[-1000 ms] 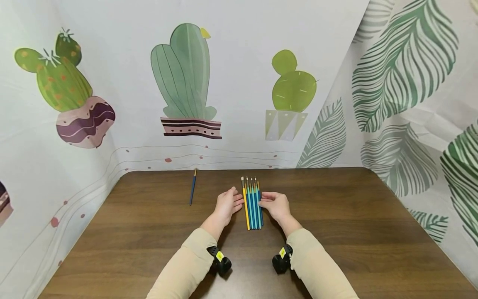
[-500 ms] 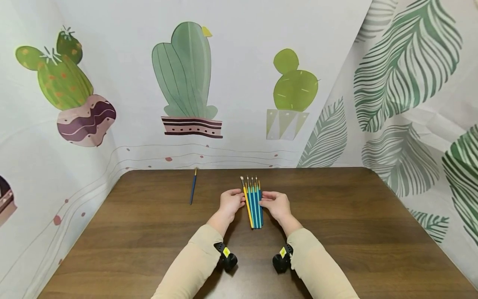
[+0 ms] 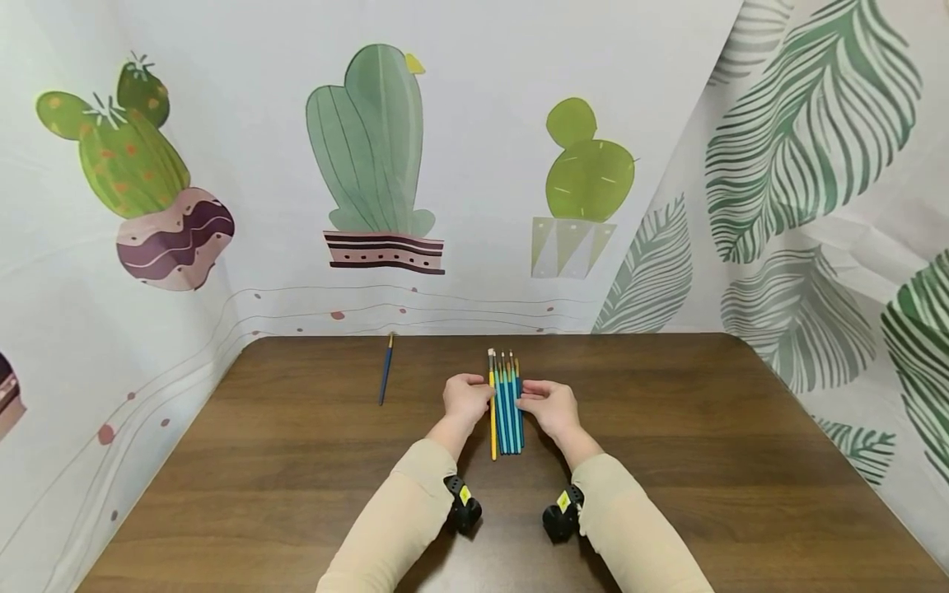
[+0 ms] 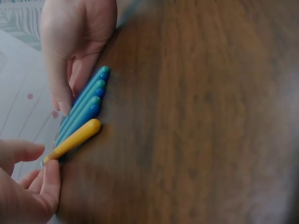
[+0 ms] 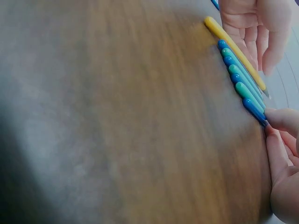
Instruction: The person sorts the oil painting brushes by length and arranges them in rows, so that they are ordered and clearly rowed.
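Note:
A row of slim paintbrushes lies on the table, bristles pointing away: a yellow paintbrush (image 3: 493,420) at its left side, with several blue and teal paintbrushes (image 3: 507,424) beside it. My left hand (image 3: 467,399) is at the upper part of the yellow brush, fingertips touching its left side; in the left wrist view its thumb (image 4: 32,150) stands slightly apart from the handle. On the other side, my right hand (image 3: 550,407) holds the outermost dark blue paintbrush (image 5: 252,110) between thumb and fingers. Its fingertips partly hide that brush.
Another dark blue paintbrush (image 3: 385,375) lies alone near the table's back edge, left of the hands. The brown wooden table (image 3: 267,461) meets a wall cloth (image 3: 474,165) printed with cacti and leaves.
My left hand has moved right, against the yellow brush. That brush first leaned with its handle end rightward, then turned straighter, its tip shifting right. My right hand stays nearly still.

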`<state>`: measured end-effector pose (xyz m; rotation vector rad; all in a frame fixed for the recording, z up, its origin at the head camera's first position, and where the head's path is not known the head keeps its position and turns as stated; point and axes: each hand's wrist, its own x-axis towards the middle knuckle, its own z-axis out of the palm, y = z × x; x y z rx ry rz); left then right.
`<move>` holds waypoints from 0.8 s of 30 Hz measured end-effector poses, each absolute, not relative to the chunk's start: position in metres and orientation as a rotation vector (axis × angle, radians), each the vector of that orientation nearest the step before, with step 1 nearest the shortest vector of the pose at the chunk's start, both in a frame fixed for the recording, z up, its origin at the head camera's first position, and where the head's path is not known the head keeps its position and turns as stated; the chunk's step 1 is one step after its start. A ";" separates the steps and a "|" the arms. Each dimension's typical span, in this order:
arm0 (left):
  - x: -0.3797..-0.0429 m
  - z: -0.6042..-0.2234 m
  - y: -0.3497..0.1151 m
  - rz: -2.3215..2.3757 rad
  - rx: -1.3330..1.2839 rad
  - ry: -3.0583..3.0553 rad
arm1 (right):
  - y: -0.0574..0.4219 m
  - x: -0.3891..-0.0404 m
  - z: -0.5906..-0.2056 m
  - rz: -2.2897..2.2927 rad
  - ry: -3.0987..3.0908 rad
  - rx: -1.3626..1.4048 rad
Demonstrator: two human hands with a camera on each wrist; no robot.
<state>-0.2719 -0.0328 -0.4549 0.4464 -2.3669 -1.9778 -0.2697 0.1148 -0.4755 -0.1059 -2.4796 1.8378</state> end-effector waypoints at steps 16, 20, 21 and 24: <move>-0.277 -0.454 -0.026 -1.553 0.421 -2.614 | 0.115 -0.268 -0.473 1.836 -2.482 -0.106; -0.276 -0.454 -0.028 -1.548 0.398 -2.619 | 0.115 -0.268 -0.474 1.832 -2.486 -0.107; -0.276 -0.454 -0.029 -1.555 0.395 -2.618 | 0.115 -0.268 -0.474 1.833 -2.486 -0.111; -0.277 -0.456 -0.032 -1.583 0.392 -2.612 | 0.115 -0.268 -0.475 1.832 -2.496 -0.111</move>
